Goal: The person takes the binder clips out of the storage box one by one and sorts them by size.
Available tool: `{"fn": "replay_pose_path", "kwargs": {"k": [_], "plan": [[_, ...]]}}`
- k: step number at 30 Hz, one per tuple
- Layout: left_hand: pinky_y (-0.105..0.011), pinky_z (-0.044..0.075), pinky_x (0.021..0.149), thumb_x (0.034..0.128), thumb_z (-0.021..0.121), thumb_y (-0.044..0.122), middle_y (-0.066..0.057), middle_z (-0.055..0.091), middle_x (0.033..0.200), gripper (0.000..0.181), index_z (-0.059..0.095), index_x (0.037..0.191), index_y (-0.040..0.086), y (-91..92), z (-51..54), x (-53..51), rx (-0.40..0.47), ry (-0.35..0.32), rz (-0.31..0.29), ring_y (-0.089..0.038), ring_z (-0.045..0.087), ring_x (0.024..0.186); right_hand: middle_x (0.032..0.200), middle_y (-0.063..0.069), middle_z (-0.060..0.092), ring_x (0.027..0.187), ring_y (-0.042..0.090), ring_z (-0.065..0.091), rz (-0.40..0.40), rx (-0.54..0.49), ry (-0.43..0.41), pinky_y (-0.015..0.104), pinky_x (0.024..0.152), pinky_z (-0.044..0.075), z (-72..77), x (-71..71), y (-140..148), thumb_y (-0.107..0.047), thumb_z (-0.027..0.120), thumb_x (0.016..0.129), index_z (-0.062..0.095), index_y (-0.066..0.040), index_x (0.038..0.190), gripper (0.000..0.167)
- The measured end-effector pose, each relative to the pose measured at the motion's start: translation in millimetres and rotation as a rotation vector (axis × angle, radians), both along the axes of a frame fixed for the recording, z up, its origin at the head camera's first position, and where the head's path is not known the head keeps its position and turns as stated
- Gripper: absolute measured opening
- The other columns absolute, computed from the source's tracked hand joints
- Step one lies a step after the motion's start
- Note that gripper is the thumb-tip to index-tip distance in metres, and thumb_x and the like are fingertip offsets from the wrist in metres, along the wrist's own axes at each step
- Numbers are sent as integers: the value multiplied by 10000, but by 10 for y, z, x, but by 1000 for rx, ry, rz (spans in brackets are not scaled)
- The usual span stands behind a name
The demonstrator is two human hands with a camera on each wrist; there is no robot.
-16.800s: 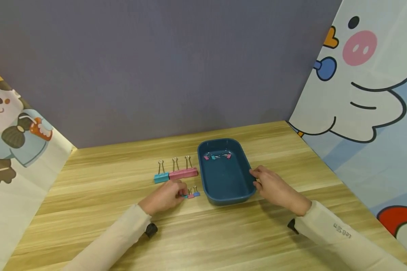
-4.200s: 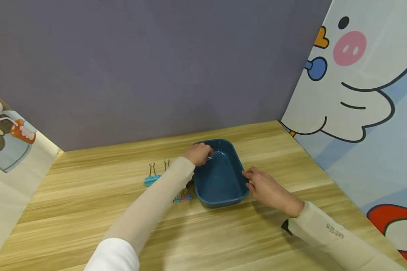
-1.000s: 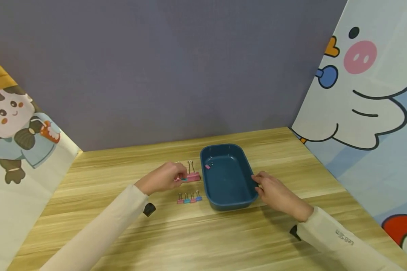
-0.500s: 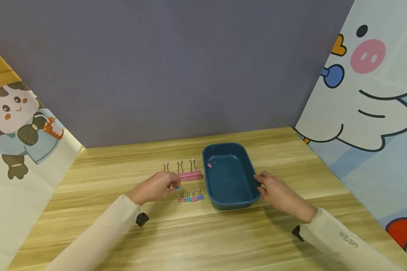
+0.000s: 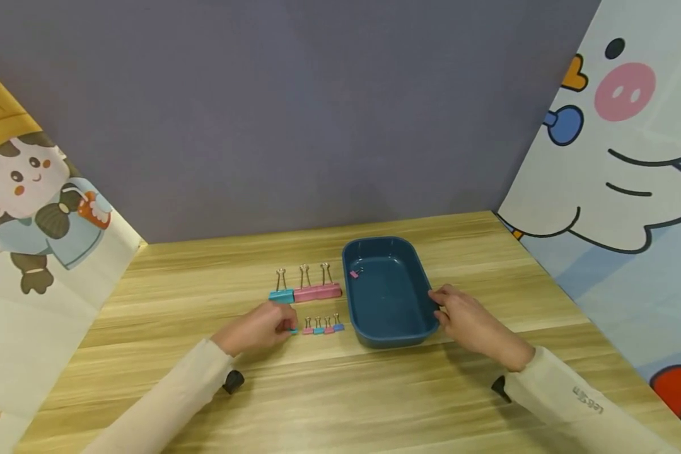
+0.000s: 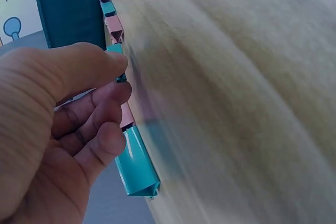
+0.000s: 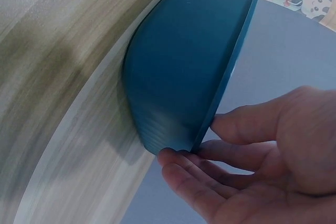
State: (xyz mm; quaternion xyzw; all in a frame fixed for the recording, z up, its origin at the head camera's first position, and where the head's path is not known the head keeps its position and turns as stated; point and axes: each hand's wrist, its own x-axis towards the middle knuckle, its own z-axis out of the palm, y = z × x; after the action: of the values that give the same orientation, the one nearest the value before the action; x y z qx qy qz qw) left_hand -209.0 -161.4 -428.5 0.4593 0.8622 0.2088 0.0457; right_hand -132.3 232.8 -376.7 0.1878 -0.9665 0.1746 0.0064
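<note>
My left hand pinches a small teal binder clip between thumb and index finger, low over the table. It is at the left end of a row of small binder clips, pink, teal, pink and blue. Behind stand a large teal binder clip and large pink binder clips, handles up. With thumb and fingers my right hand grips the right rim of a dark blue tray. Inside the tray, near its back left, lies one small pink binder clip.
The wooden table runs up to a grey panel at the back. Printed cartoon panels stand at left and right. The tray sits just right of both clip rows.
The tray's earlier contents, two pink clips and a teal one, are down to one pink. My left hand has brought the teal clip from near the large clips to the small row's left end.
</note>
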Motion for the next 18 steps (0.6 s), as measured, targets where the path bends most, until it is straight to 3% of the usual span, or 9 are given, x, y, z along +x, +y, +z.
{"fn": "replay_pose_path", "kwargs": {"k": [11,15,18], "plan": [[-183,443,554,825,694,4,96,552,760,147,634,807,136,24,-39,-41,-24,4,-4,-42,472,655,1092,188,533,745,142,521,-4,3,-4,279,615,457,12,-5,0,32,606,879,497,169,1245,405],[-202,466,572,827,695,31,108,572,774,116,654,845,137,6,54,-43,-9,-46,37,-39,504,663,1082,181,534,742,140,514,-5,3,-6,281,615,454,14,-6,-3,31,605,880,497,167,1246,405],[-215,469,581,818,706,52,123,567,768,104,655,852,136,5,177,-57,15,-36,69,-54,518,668,1078,180,537,747,149,519,-10,5,-2,285,621,459,13,-3,-2,30,607,878,501,164,1245,404]]}}
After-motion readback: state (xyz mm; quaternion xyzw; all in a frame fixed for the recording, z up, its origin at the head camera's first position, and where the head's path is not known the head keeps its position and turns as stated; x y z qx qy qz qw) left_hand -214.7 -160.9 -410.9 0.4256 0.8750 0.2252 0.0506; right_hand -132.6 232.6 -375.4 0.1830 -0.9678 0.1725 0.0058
